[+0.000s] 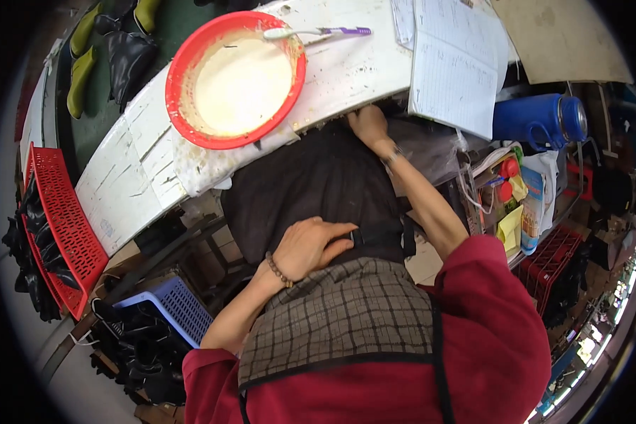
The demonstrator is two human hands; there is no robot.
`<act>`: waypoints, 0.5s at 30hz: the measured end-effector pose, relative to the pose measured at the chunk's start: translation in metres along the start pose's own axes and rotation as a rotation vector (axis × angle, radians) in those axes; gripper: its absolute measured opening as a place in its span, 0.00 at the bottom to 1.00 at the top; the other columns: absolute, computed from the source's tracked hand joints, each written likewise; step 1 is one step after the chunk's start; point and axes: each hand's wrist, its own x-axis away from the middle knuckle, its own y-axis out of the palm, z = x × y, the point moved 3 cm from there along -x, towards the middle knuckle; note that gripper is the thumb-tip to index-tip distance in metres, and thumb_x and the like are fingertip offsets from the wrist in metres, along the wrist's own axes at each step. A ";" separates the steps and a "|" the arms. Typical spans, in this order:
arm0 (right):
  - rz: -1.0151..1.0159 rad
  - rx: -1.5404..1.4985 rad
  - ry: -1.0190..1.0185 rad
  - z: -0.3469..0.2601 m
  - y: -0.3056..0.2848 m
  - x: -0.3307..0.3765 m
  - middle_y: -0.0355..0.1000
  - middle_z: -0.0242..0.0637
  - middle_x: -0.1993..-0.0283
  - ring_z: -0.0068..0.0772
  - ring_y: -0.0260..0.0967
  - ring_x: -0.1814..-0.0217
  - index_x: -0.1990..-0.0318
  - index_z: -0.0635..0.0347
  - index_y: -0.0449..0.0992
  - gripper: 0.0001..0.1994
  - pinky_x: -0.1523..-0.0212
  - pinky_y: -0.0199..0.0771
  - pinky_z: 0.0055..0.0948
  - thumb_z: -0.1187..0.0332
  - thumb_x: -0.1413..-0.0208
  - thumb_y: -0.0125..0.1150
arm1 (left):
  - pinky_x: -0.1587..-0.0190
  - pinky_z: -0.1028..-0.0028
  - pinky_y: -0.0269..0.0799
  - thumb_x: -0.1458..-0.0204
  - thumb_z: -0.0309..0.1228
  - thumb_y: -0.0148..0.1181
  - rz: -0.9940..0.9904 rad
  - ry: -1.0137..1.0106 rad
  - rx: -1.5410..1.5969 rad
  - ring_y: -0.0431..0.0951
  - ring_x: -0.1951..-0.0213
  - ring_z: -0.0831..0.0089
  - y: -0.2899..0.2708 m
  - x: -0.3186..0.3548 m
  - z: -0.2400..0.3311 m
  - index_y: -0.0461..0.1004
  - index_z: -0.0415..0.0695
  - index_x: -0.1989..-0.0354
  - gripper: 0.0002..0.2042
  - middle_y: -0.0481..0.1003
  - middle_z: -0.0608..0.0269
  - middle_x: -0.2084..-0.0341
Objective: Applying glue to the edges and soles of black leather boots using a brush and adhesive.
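Observation:
My left hand lies at my waist, over the top of the checked apron. Its thumb and forefinger close on the end of a flat black strap-like piece that runs across my dark lap; its exact kind is unclear. Reaching forward, my right hand is at the underside of the white worktable's near edge. Its fingertips are hidden there, so I cannot see what they touch. Beyond it on the table stands a red bowl of cream-coloured paste, with a white and purple toothbrush across its rim.
A notebook overhangs the table edge, beside a blue flask. Yellow and blue packets sit at the right. On the left are a red basket and a blue basket with black shoe parts. Black boots lie at the far left.

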 end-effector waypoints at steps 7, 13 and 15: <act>-0.153 -0.192 -0.442 -0.080 -0.063 0.125 0.76 0.40 0.74 0.45 0.76 0.74 0.68 0.54 0.75 0.09 0.74 0.73 0.39 0.61 0.42 0.67 | 0.66 0.59 0.76 0.41 0.36 0.63 0.027 0.023 0.025 0.81 0.71 0.51 0.004 0.004 -0.012 0.82 0.47 0.50 0.13 0.81 0.49 0.73; 0.022 0.000 -0.049 -0.028 -0.030 0.030 0.79 0.46 0.70 0.52 0.78 0.68 0.63 0.56 0.79 0.14 0.68 0.74 0.46 0.54 0.38 0.64 | 0.65 0.58 0.78 0.41 0.37 0.62 0.045 0.040 -0.013 0.82 0.68 0.51 -0.004 0.003 -0.006 0.83 0.47 0.51 0.13 0.81 0.48 0.72; -0.068 -0.285 -0.106 -0.040 -0.073 0.053 0.79 0.45 0.70 0.49 0.79 0.68 0.64 0.56 0.79 0.12 0.68 0.74 0.42 0.58 0.41 0.67 | 0.65 0.58 0.78 0.40 0.36 0.62 0.008 -0.019 0.009 0.82 0.68 0.51 -0.005 0.005 -0.006 0.83 0.47 0.50 0.13 0.81 0.48 0.73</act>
